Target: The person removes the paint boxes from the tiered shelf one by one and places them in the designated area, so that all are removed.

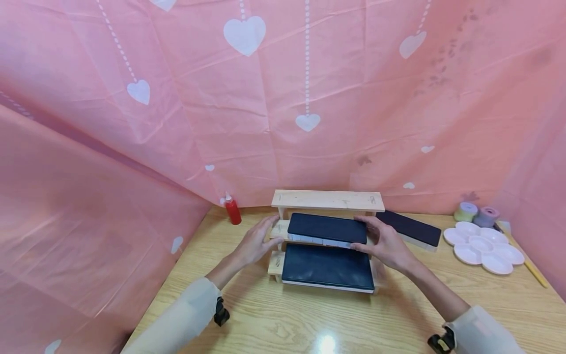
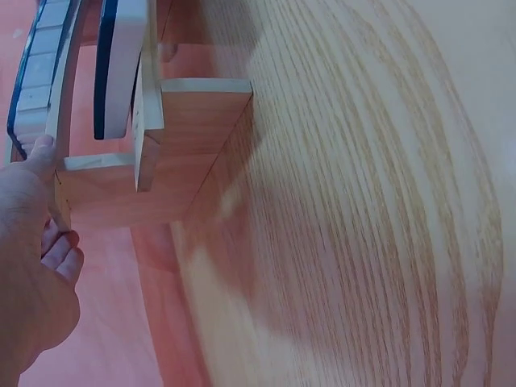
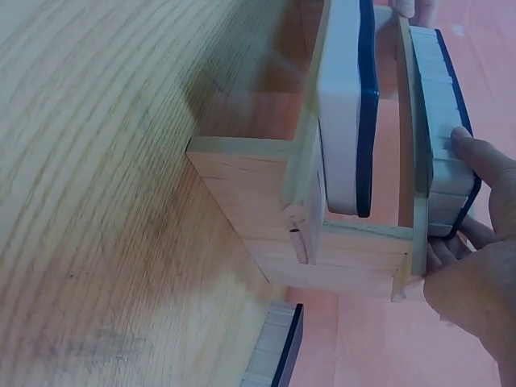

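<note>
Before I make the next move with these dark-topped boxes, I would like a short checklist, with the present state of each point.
1. Right hand holds the middle box: ok.
2. Left hand grips the wooden stand at its left end: ok.
3. Lower box rests on the lowest step: ok.
4. Third box is on the stand: not ok, it lies on the table.
5. Stand bears the middle box's full weight: cannot tell.
</note>
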`<state>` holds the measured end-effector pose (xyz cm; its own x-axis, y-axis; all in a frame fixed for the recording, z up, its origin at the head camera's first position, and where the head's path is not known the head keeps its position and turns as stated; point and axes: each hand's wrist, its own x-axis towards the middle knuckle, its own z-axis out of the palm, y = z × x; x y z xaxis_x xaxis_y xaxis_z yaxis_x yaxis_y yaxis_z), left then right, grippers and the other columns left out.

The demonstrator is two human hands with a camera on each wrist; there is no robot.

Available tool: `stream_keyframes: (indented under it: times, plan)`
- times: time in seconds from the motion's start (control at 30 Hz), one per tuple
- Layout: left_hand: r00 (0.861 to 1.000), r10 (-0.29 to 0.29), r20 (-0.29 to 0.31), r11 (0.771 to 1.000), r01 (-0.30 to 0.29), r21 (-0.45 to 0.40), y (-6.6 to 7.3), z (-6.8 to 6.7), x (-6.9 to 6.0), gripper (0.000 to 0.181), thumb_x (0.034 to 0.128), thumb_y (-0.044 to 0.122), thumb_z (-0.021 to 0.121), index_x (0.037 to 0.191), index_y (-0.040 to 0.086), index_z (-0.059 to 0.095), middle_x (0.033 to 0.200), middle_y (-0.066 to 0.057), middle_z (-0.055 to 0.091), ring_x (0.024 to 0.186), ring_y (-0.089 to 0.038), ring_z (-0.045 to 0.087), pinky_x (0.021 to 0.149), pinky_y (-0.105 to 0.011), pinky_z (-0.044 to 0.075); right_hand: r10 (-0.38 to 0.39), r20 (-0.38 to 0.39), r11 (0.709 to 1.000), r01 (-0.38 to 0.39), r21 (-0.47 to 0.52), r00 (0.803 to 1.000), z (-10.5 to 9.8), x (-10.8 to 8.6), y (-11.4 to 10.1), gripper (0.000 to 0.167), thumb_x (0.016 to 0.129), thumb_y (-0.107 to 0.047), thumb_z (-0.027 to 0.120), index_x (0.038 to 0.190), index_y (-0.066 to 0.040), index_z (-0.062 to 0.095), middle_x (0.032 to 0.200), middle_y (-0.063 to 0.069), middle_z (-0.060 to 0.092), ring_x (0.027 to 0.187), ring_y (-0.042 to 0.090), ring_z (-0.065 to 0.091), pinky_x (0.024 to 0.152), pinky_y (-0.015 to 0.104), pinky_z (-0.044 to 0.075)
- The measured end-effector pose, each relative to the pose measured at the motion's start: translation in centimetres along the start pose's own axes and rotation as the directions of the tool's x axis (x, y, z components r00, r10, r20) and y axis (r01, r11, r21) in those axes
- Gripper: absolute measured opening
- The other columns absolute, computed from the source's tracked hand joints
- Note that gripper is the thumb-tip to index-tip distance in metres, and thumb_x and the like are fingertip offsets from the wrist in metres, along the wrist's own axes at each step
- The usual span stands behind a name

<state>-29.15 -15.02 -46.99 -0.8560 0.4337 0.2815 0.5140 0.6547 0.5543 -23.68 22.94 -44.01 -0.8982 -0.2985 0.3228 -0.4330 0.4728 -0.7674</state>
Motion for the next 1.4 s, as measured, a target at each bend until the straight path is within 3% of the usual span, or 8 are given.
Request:
stream_keyframes:
  times: [0.17,0.27,0.4,0.63,0.87,1.2,1.27,1.4]
  plan:
    - [1.000,0.007,-0.007,1.000,-0.008,-0.019,-0.4,-0.2,0.2,0.073,0.0997,0.033,0.078,0.159,0.007,0.045,0.157,-0.012,0.053,0.145,-0.032,0.050,0.118,-0.051,0.043,0.028,0.060,0.999,-0.031,0.040,0.998,0.0,0.1,0.1,0.082,0.091,-0.016,0.087,0.157,0.004,0.042,0.150,0.025,0.052,0.134,0.043,0.059,0.109,0.035,0.050]
    - [1.000,0.008,-0.005,0.999,-0.009,-0.034,-0.6,-0.3,0.3,0.073,0.0982,0.033,0.080,0.158,0.007,0.047,0.155,-0.012,0.055,0.143,-0.031,0.052,0.118,-0.051,0.044,0.021,0.072,0.999,-0.023,0.028,0.997,0.0,0.3,0.1,0.083,0.092,-0.021,0.086,0.159,0.003,0.042,0.154,0.024,0.052,0.130,0.038,0.061,0.106,0.027,0.052]
    - [1.000,0.027,-0.004,0.998,-0.027,-0.054,-0.9,-0.4,0.6,0.073,0.0967,0.033,0.081,0.156,0.006,0.049,0.152,-0.013,0.057,0.140,-0.034,0.054,0.117,-0.051,0.045,0.025,0.069,0.999,-0.027,0.028,0.997,-0.2,0.5,0.1,0.080,0.091,-0.018,0.087,0.156,0.004,0.047,0.140,0.022,0.063,0.111,0.028,0.068,0.089,0.018,0.055]
    - [0.999,0.032,-0.009,0.996,-0.032,-0.080,-1.1,-0.6,0.7,0.072,0.0953,0.034,0.083,0.154,0.005,0.052,0.149,-0.013,0.059,0.138,-0.037,0.056,0.116,-0.052,0.046,0.042,0.054,0.998,-0.045,0.048,0.998,-0.4,0.0,-0.2,0.077,0.086,-0.018,0.092,0.151,0.002,0.055,0.129,0.019,0.070,0.103,0.020,0.073,0.088,0.022,0.059]
    - [1.000,0.030,0.000,0.997,-0.030,-0.073,-1.1,-0.6,0.7,0.074,0.0956,0.035,0.082,0.154,0.003,0.051,0.150,-0.012,0.058,0.139,-0.033,0.055,0.116,-0.050,0.046,0.065,0.025,0.995,-0.066,0.078,0.998,-0.7,-1.1,-0.5,0.075,0.084,-0.018,0.093,0.149,-0.002,0.059,0.133,0.021,0.068,0.107,0.024,0.075,0.086,0.023,0.060]
    - [1.000,0.008,0.016,0.996,-0.006,-0.084,-1.1,-0.6,0.7,0.076,0.0952,0.035,0.083,0.156,0.004,0.049,0.152,-0.012,0.056,0.140,-0.039,0.053,0.116,-0.054,0.044,0.035,-0.014,0.999,-0.035,-0.010,0.999,-1.9,-3.5,-1.1,0.070,0.082,-0.023,0.095,0.144,-0.010,0.066,0.143,0.021,0.064,0.126,0.043,0.065,0.089,0.015,0.054]
    - [1.000,0.001,0.019,0.997,0.000,-0.082,-1.2,-0.5,0.7,0.077,0.0951,0.036,0.083,0.156,0.004,0.049,0.153,-0.012,0.056,0.141,-0.040,0.053,0.116,-0.054,0.045,0.017,-0.024,0.999,-0.018,-0.038,1.000,-2.3,-4.2,-1.4,0.069,0.081,-0.023,0.096,0.143,-0.012,0.067,0.146,0.019,0.063,0.128,0.039,0.064,0.092,0.010,0.050]
    - [1.000,-0.003,0.024,0.997,0.005,-0.071,-1.2,-0.5,0.8,0.077,0.0946,0.036,0.083,0.157,0.008,0.048,0.154,-0.010,0.055,0.141,-0.039,0.053,0.116,-0.052,0.045,-0.024,-0.043,0.997,0.020,-0.079,0.999,-3.3,-5.6,-1.7,0.070,0.079,-0.021,0.097,0.143,-0.013,0.068,0.146,0.016,0.063,0.128,0.010,0.062,0.097,0.006,0.044]
